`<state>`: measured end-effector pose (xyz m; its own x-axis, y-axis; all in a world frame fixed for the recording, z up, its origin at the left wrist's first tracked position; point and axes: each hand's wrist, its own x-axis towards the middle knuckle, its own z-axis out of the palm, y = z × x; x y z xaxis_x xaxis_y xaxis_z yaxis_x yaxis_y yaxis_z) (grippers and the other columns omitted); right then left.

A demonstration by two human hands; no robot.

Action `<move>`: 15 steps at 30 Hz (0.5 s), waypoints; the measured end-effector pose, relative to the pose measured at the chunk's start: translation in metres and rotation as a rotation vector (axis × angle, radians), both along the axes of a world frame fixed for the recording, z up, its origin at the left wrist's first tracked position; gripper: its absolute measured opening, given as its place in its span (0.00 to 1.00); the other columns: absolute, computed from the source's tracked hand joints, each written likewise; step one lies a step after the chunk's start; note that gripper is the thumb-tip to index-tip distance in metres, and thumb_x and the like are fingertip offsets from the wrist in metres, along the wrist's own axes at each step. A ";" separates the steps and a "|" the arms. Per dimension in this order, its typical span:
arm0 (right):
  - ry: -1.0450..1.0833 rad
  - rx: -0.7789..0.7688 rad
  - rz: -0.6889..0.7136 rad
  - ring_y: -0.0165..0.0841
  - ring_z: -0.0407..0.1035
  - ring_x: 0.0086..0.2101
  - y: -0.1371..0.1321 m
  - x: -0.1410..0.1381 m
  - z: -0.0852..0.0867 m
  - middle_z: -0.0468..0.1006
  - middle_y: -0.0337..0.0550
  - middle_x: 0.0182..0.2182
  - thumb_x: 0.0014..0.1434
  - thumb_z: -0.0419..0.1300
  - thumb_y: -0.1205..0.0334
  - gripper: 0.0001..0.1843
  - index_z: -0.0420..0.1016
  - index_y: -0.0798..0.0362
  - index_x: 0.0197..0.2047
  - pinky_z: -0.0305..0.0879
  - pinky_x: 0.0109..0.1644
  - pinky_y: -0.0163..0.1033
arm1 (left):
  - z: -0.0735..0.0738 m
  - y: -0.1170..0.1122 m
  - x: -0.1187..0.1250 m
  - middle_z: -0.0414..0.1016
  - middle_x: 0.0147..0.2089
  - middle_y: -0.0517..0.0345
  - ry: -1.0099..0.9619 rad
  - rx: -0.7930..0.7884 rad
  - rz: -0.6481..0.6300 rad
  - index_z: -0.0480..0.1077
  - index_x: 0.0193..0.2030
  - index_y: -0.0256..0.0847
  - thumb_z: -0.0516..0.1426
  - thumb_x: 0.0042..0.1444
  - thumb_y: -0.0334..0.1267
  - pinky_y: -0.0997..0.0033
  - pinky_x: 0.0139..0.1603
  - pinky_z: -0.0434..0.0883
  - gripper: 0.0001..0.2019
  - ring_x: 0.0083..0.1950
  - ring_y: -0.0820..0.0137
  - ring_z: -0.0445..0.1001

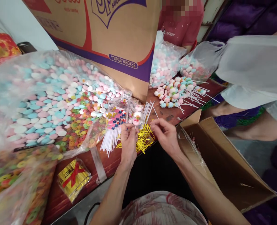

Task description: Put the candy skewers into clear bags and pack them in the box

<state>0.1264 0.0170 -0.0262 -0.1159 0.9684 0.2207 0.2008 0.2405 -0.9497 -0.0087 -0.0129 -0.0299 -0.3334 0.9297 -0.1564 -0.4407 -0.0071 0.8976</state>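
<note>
My left hand (128,142) is closed in a pinch on a small wrapped candy lollipop (136,119) at the table's front edge. My right hand (165,134) is beside it, fingers pinched together over a loose pile of gold twist ties (145,137); what it pinches is too small to name. White sticks (110,140) and printed clear wrappers (116,118) lie just left of my left hand.
A big clear bag of pastel candies (46,93) and coloured rings fills the left. A large cardboard box (110,34) stands behind. Finished lollipops (175,90) lie far right near another person's red shirt (182,25). An open carton (225,159) sits at my right. A gold packet (73,178) lies front left.
</note>
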 end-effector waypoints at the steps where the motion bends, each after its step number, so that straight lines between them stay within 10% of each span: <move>1: 0.027 -0.040 0.067 0.32 0.65 0.30 -0.005 -0.005 0.000 0.73 0.39 0.29 0.63 0.57 0.58 0.08 0.73 0.51 0.35 0.61 0.34 0.36 | 0.000 0.000 0.001 0.66 0.28 0.66 0.001 0.002 -0.007 0.62 0.36 0.43 0.59 0.55 0.37 0.79 0.21 0.50 0.07 0.21 0.81 0.53; 15: 0.213 -0.264 0.100 0.28 0.58 0.27 -0.014 -0.029 -0.017 0.64 0.35 0.27 0.62 0.56 0.52 0.12 0.63 0.50 0.32 0.57 0.29 0.32 | 0.002 -0.003 0.011 0.63 0.24 0.66 -0.084 -0.005 -0.040 0.65 0.31 0.39 0.66 0.52 0.43 0.82 0.22 0.53 0.14 0.21 0.82 0.54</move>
